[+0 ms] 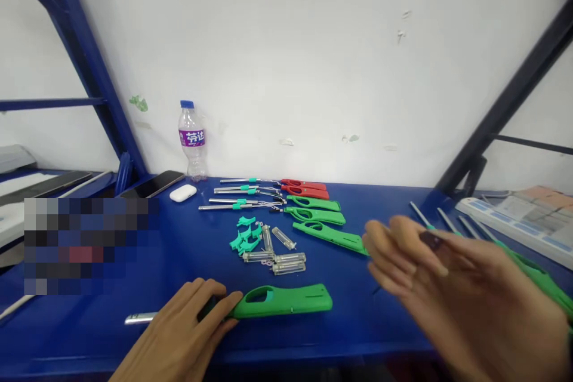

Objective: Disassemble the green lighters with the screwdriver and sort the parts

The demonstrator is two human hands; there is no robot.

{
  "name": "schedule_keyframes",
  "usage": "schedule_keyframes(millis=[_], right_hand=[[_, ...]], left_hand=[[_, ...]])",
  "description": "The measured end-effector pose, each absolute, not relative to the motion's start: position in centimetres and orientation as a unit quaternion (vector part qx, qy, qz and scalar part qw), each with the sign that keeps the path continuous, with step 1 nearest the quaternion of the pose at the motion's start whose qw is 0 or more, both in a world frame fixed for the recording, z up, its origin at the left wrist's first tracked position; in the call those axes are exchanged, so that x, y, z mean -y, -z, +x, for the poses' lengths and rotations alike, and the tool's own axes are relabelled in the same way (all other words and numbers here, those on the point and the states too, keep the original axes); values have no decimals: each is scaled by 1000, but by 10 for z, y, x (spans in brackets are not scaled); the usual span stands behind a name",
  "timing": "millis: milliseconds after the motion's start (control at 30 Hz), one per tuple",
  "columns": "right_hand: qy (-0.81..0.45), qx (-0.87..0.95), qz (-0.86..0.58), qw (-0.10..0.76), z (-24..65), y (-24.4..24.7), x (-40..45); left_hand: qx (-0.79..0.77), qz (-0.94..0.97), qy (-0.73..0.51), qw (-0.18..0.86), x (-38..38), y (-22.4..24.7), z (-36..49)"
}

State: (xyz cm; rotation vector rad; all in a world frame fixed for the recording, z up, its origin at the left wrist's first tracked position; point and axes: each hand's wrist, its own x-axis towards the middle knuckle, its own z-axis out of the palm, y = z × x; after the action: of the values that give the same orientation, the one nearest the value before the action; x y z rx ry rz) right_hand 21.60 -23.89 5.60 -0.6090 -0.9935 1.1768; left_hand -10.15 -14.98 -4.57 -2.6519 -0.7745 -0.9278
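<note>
Blue flat tabletop spans scene. Right hand raised near right, blurred, fingers curled. Left hand near left, gripping neck of long green plastic lighter with metal tube, near centre. Clear plastic bottle with purple label, far left. Red plastic handles, green plastic handles, far centre. Clear rectangular tanks, small teal plastic pieces, mid-table. Small dark piece at right fingers; cannot tell whether held.

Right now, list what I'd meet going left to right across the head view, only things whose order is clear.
Black phone → plastic bottle → teal pieces → red handles → right hand.
</note>
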Motion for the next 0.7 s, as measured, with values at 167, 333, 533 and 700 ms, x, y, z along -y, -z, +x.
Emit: schedule_keyframes(millis=[167,333,533,700], right_hand=[[-578,364,-203,701,192,-34,224],[-583,381,-227,681,180,-30,210],[-551,403,-257,684,176,-19,206],[-554,416,-250,676,180,-15,206]], left_hand=[[316,-903,285,53,152,55,-105],[333,-898,281,55,152,52,-99],[315,-896,311,-7,146,47,-79],[307,-883,349,-71,146,48,-75]])
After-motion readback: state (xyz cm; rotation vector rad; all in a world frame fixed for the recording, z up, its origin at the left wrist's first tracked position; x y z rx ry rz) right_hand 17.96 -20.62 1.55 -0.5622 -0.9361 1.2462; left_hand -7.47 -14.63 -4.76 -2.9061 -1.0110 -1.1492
